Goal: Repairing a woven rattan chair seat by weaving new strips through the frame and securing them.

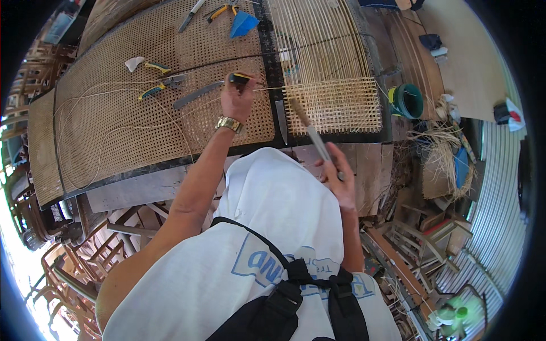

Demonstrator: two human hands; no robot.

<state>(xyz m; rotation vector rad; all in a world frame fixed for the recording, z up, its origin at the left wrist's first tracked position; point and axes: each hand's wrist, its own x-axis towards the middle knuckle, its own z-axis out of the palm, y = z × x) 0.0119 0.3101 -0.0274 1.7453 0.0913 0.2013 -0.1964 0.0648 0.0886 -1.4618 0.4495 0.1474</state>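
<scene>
My left hand (236,96), with a gold wristwatch, is stretched out over a finished woven cane panel (114,131). Its fingers are closed on the dark handle (239,78) of a flat grey blade (196,95) that lies on the panel. A thin cane strand (142,126) runs past the hand. My right hand (336,170) is close to my chest, gripping a slim metal rod with a wooden tip (310,128). The rod points up at a partly woven cane panel (333,105) in a dark frame.
Pliers with yellow-green handles (153,90) and a second pair (219,10) lie on the woven panel, beside a blue cone-shaped piece (244,24). Another flat blade (281,120) rests between the panels. A green bucket (408,100) and loose cane (441,149) sit right. Chair frames (74,267) stand below.
</scene>
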